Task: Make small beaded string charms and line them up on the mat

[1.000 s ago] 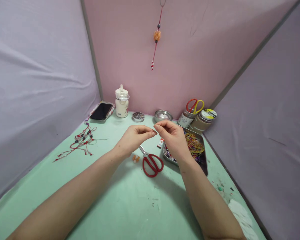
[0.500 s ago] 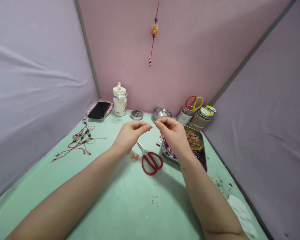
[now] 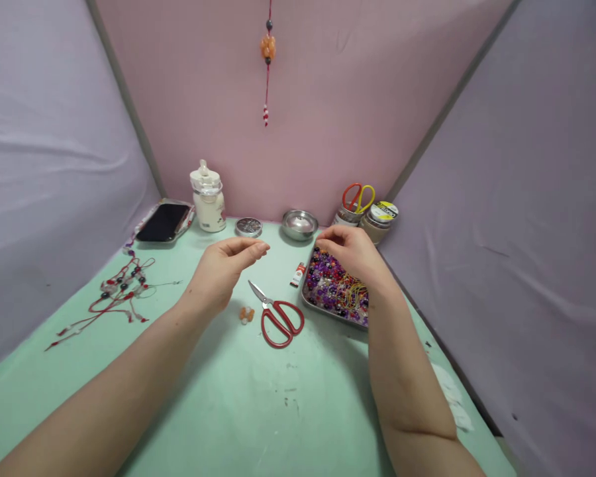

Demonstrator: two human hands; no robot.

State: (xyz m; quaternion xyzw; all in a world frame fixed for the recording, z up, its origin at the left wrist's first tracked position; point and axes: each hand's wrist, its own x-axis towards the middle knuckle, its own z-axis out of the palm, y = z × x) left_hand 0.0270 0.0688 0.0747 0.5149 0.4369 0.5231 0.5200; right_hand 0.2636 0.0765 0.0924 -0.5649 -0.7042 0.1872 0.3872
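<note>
My left hand hovers above the green table with thumb and fingers pinched together; whatever they pinch is too fine to see. My right hand reaches over the metal tray of purple and red beads, fingers curled down into the far end of it. Red-handled scissors lie between the hands, with a small orange bead cluster just to their left. A small red-and-white tube lies beside the tray.
At the back stand a white jar, a round tin, a small steel bowl, a can with scissors and a thread spool. A phone and red beaded cords lie left. A beaded charm hangs on the pink wall.
My hands were pinched together tip to tip; now they have parted. The right hand moved right, down onto the bead tray. The view swung to the right.
</note>
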